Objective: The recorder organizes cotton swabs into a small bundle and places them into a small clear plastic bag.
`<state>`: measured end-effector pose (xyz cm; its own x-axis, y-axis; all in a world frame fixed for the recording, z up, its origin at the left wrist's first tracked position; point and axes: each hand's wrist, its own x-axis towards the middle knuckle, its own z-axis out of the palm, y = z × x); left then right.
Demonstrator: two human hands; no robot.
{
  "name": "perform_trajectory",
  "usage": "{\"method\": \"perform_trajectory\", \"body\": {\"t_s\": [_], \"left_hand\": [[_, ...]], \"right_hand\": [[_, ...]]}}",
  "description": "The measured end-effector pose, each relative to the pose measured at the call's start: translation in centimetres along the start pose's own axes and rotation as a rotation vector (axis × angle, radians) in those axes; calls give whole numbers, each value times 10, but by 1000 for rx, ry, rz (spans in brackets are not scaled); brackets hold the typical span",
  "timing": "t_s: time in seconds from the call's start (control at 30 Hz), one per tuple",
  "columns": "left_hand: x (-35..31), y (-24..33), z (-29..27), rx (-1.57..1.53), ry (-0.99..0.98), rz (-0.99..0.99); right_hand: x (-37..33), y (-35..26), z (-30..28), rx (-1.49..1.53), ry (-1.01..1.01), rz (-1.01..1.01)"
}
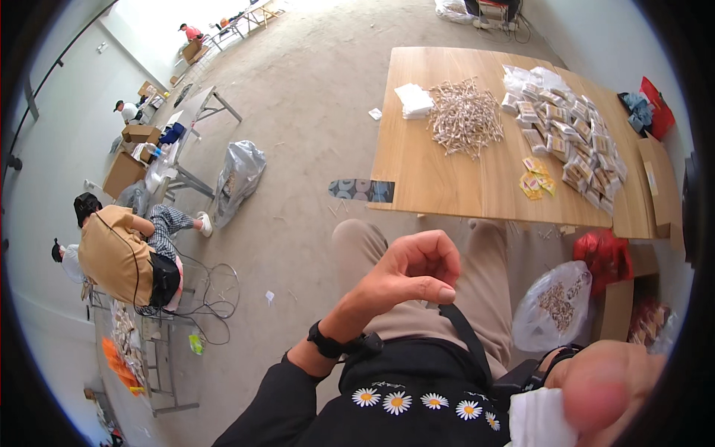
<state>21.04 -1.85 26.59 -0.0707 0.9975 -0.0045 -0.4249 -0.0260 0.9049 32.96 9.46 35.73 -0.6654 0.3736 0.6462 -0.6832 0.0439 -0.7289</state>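
My left hand [417,270] is raised over my lap, its fingers loosely curled and the thumb apart from them, with nothing visible between them. A black strap [463,328] runs just below the thumb. Close to the lens at the lower right is my right hand [622,387], large and blurred. It lies beside a white cloth-like piece [542,419]; whether the fingers grip it I cannot tell. In front of me a wooden table [417,171] bears a pile of small brown-and-white sticks [465,118], a white paper stack [413,100], yellow packets [535,177] and many clear-wrapped small packs [570,134].
A dark patterned strip [362,191] overhangs the table's left corner. To the right below are a clear bag of sticks [551,309], a red bag [602,257] and cardboard boxes [655,179]. On the left, a person in tan [115,249] sits by workbenches, cables [212,287] and a grey bag [240,179].
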Motion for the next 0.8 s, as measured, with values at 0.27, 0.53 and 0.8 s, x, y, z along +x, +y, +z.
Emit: {"method": "perform_trajectory", "body": {"t_s": [0.27,0.53,0.8], "left_hand": [[4,-5,4,-9,-16,-28],[0,-4,12,41,30,1],[8,-4,7,23,-3,-7]], "right_hand": [[4,-1,-1,33,-4,-42],[-39,-32,-29,-75,189,15],[-42,-33,-24,-56,207,-3]]}}
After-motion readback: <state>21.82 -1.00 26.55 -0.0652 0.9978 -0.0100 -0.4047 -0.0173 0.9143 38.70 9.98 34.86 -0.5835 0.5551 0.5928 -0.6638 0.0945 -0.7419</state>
